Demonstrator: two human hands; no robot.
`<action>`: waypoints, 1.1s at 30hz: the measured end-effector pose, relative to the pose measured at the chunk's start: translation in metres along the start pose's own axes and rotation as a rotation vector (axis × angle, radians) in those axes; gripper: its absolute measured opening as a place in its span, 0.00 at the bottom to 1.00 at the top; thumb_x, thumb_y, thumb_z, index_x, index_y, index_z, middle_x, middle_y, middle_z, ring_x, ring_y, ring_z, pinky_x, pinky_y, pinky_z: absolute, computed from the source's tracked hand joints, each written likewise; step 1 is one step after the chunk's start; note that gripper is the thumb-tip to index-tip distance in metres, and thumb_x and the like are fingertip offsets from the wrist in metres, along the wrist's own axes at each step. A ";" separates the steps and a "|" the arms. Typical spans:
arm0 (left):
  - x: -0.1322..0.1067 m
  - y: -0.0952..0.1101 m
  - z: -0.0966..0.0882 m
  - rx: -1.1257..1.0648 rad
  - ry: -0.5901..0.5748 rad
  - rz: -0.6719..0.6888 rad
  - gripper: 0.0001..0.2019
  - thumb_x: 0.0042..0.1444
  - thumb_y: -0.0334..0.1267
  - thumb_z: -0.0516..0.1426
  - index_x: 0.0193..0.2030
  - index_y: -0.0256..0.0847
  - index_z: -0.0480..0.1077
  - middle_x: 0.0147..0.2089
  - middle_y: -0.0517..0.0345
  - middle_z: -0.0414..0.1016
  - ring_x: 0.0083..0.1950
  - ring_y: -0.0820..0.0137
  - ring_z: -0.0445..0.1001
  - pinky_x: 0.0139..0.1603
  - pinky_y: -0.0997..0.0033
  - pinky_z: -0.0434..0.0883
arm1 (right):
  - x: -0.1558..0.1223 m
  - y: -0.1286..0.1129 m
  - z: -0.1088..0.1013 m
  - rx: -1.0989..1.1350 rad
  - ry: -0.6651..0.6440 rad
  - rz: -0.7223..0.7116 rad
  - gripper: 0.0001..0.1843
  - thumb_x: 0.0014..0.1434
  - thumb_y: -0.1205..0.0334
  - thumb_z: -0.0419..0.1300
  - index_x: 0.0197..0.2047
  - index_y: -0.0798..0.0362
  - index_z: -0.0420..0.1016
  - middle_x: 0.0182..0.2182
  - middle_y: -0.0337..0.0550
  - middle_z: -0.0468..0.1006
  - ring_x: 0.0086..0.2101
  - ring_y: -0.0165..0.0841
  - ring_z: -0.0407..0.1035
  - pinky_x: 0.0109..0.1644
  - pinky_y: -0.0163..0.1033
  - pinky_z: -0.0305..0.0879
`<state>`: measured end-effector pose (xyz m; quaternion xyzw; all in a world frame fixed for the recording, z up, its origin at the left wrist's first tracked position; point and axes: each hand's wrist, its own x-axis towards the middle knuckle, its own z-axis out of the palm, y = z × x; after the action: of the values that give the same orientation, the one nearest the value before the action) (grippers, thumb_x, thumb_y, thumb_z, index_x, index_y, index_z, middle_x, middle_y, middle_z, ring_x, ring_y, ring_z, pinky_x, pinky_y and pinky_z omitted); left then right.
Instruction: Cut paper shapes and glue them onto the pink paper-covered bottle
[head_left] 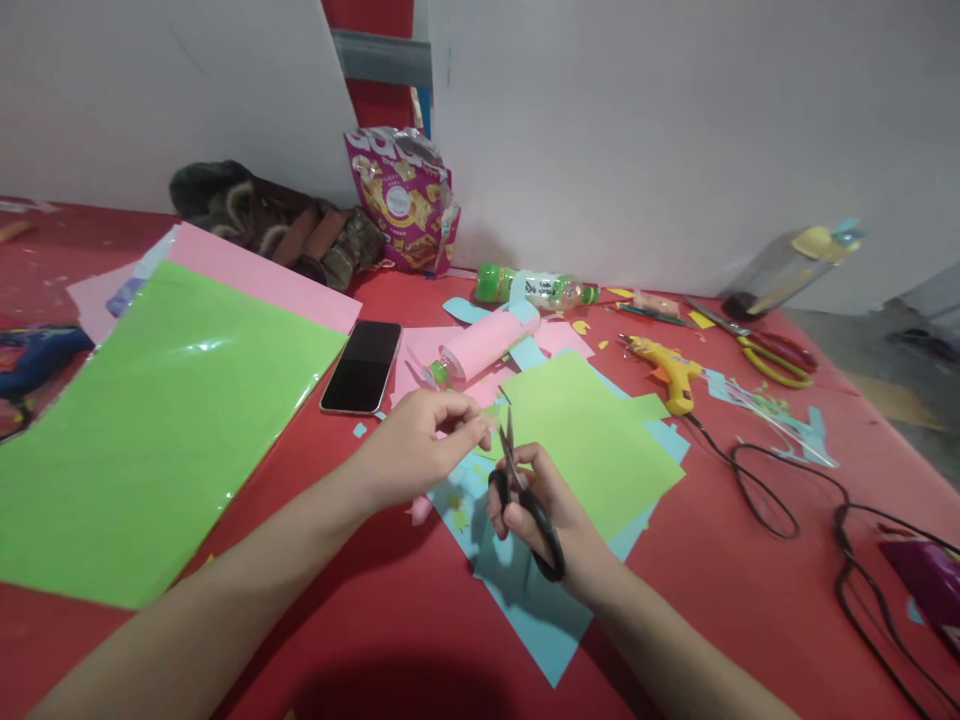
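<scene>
My right hand point(546, 512) is wrapped round the black handles of small scissors point(517, 480), whose blades point up and away from me. My left hand point(424, 440) pinches a small piece of paper point(487, 435) right beside the blades; the piece is too small to name its colour surely. Both hands hover over a green sheet point(592, 440) that lies on a light blue sheet point(525, 590) on the red table point(390, 620). Tiny paper scraps lie under the hands.
A big green sheet point(150, 430) over pink sheets lies at left, a black phone point(362, 366) beside it. Behind are a pink paper roll point(480, 345), a plastic bottle point(536, 290), a snack bag point(401, 200), a yellow glue gun point(671, 372) with black cable point(787, 500), and red-yellow scissors point(772, 355).
</scene>
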<state>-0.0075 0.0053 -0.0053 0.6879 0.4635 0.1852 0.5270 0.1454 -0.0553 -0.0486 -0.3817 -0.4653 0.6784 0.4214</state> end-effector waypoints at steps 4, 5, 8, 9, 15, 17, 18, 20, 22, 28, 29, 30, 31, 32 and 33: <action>0.001 0.003 0.004 0.125 -0.007 0.069 0.13 0.53 0.39 0.46 0.24 0.36 0.64 0.19 0.64 0.60 0.16 0.80 0.62 0.16 0.80 0.57 | 0.003 0.003 -0.001 0.054 0.254 -0.071 0.19 0.46 0.56 0.61 0.35 0.48 0.53 0.23 0.31 0.64 0.23 0.25 0.59 0.28 0.33 0.54; 0.001 0.004 0.006 0.185 -0.009 0.110 0.12 0.53 0.38 0.47 0.23 0.35 0.64 0.19 0.64 0.61 0.20 0.78 0.63 0.19 0.80 0.58 | 0.003 0.003 -0.001 0.070 0.314 -0.090 0.19 0.46 0.58 0.61 0.35 0.48 0.53 0.23 0.31 0.64 0.23 0.26 0.59 0.28 0.33 0.55; 0.002 0.006 0.011 0.307 -0.025 0.186 0.12 0.51 0.35 0.47 0.21 0.34 0.65 0.20 0.62 0.63 0.24 0.77 0.63 0.24 0.80 0.58 | 0.004 0.000 -0.002 0.122 0.373 -0.115 0.19 0.45 0.63 0.62 0.35 0.48 0.54 0.23 0.31 0.66 0.23 0.25 0.60 0.28 0.33 0.55; 0.002 0.007 0.012 0.324 -0.032 0.193 0.12 0.51 0.35 0.47 0.21 0.34 0.65 0.19 0.62 0.62 0.23 0.78 0.61 0.24 0.80 0.57 | 0.004 -0.001 -0.002 0.135 0.363 -0.112 0.19 0.44 0.64 0.62 0.35 0.48 0.54 0.23 0.31 0.67 0.24 0.25 0.61 0.28 0.33 0.56; 0.001 0.004 0.020 0.351 -0.046 0.253 0.13 0.51 0.33 0.46 0.18 0.35 0.61 0.17 0.64 0.58 0.21 0.79 0.55 0.22 0.80 0.53 | 0.003 -0.003 0.000 0.142 0.356 -0.085 0.20 0.41 0.64 0.64 0.33 0.48 0.55 0.21 0.28 0.64 0.21 0.23 0.59 0.25 0.30 0.55; 0.000 0.003 0.022 0.349 -0.056 0.265 0.13 0.51 0.33 0.46 0.18 0.35 0.60 0.17 0.64 0.57 0.21 0.79 0.55 0.22 0.80 0.53 | 0.003 -0.004 0.001 0.131 0.370 -0.082 0.21 0.40 0.65 0.64 0.33 0.48 0.56 0.20 0.28 0.64 0.20 0.22 0.58 0.24 0.30 0.54; 0.001 0.002 0.022 0.347 -0.058 0.267 0.13 0.51 0.33 0.46 0.18 0.35 0.60 0.17 0.64 0.57 0.21 0.79 0.55 0.22 0.80 0.53 | 0.003 -0.004 0.001 0.126 0.378 -0.080 0.21 0.40 0.65 0.65 0.33 0.49 0.56 0.20 0.28 0.64 0.19 0.22 0.57 0.23 0.29 0.54; 0.001 0.001 0.023 0.344 -0.061 0.266 0.12 0.51 0.33 0.46 0.18 0.35 0.59 0.17 0.64 0.57 0.21 0.79 0.55 0.22 0.80 0.53 | 0.003 -0.004 0.000 0.119 0.389 -0.078 0.21 0.39 0.67 0.65 0.33 0.49 0.56 0.20 0.28 0.64 0.19 0.22 0.57 0.23 0.29 0.53; 0.001 0.001 0.023 0.348 -0.054 0.269 0.12 0.51 0.32 0.46 0.18 0.36 0.59 0.18 0.64 0.57 0.22 0.79 0.55 0.22 0.80 0.53 | 0.003 -0.004 0.000 0.117 0.396 -0.080 0.22 0.39 0.67 0.65 0.33 0.49 0.55 0.20 0.28 0.65 0.19 0.22 0.56 0.22 0.29 0.53; 0.001 0.001 0.023 0.345 -0.068 0.277 0.12 0.50 0.32 0.47 0.17 0.36 0.57 0.17 0.65 0.56 0.21 0.79 0.55 0.23 0.79 0.53 | 0.003 -0.006 -0.001 0.116 0.420 -0.093 0.22 0.39 0.66 0.65 0.33 0.49 0.54 0.20 0.28 0.66 0.19 0.23 0.59 0.24 0.30 0.56; 0.002 0.001 0.024 0.341 -0.074 0.274 0.12 0.50 0.32 0.47 0.17 0.36 0.56 0.17 0.65 0.55 0.21 0.79 0.55 0.23 0.79 0.53 | 0.003 -0.007 -0.001 0.116 0.419 -0.094 0.22 0.39 0.66 0.65 0.32 0.49 0.54 0.20 0.28 0.66 0.19 0.23 0.59 0.24 0.30 0.57; 0.002 0.001 0.024 0.338 -0.079 0.269 0.12 0.50 0.32 0.47 0.16 0.36 0.56 0.17 0.65 0.55 0.22 0.79 0.55 0.23 0.79 0.53 | 0.003 -0.007 -0.001 0.116 0.418 -0.096 0.22 0.39 0.66 0.65 0.32 0.49 0.54 0.20 0.28 0.67 0.19 0.23 0.59 0.24 0.30 0.56; 0.002 0.000 0.024 0.338 -0.086 0.265 0.12 0.50 0.32 0.47 0.16 0.36 0.55 0.17 0.65 0.54 0.21 0.79 0.54 0.23 0.79 0.53 | 0.003 -0.007 -0.001 0.115 0.416 -0.097 0.22 0.39 0.66 0.65 0.32 0.49 0.54 0.21 0.29 0.67 0.19 0.23 0.59 0.24 0.30 0.56; 0.002 0.000 0.024 0.340 -0.095 0.261 0.13 0.50 0.33 0.47 0.16 0.36 0.55 0.17 0.65 0.54 0.21 0.79 0.54 0.23 0.79 0.52 | 0.003 -0.007 -0.001 0.114 0.411 -0.100 0.22 0.39 0.66 0.65 0.32 0.48 0.54 0.21 0.29 0.68 0.19 0.23 0.59 0.23 0.30 0.55; 0.002 0.000 0.024 0.343 -0.104 0.257 0.13 0.50 0.34 0.47 0.16 0.36 0.55 0.17 0.65 0.54 0.21 0.79 0.54 0.22 0.79 0.52 | 0.003 -0.006 -0.001 0.114 0.406 -0.105 0.22 0.40 0.66 0.65 0.32 0.48 0.54 0.21 0.29 0.68 0.19 0.23 0.59 0.23 0.30 0.54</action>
<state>0.0116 -0.0059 -0.0148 0.8295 0.3688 0.1334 0.3976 0.1471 -0.0511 -0.0432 -0.4611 -0.3512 0.5899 0.5622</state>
